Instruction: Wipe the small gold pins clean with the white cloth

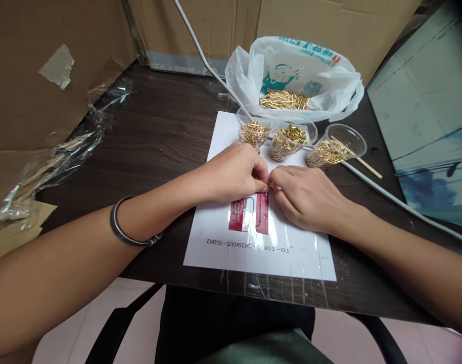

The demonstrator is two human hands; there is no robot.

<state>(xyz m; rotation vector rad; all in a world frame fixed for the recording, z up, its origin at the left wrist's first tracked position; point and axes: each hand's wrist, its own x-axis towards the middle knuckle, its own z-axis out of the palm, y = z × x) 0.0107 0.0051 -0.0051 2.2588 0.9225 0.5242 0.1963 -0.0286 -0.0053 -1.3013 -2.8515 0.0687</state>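
Over a white printed sheet (212,253) with red shapes on it, my left hand (238,172) and my right hand (307,194) meet fingertip to fingertip. Both hands have their fingers pinched. A tiny pale piece shows at my right fingertips; what exactly each hand holds is too small to make out. Just behind my hands stand a left clear cup (253,132), a middle clear cup (289,141) and a right clear cup (331,149), each with small gold-coloured metal pins. A white plastic bag (340,86) behind them holds a pile of longer gold pins (286,100).
A white cable (200,50) runs behind the cups and on to the right edge. A thin stick (369,168) lies by the right cup. Cardboard (204,25) stands at the back and left, with loose clear tape (79,151). A painted panel (431,111) stands at the right.
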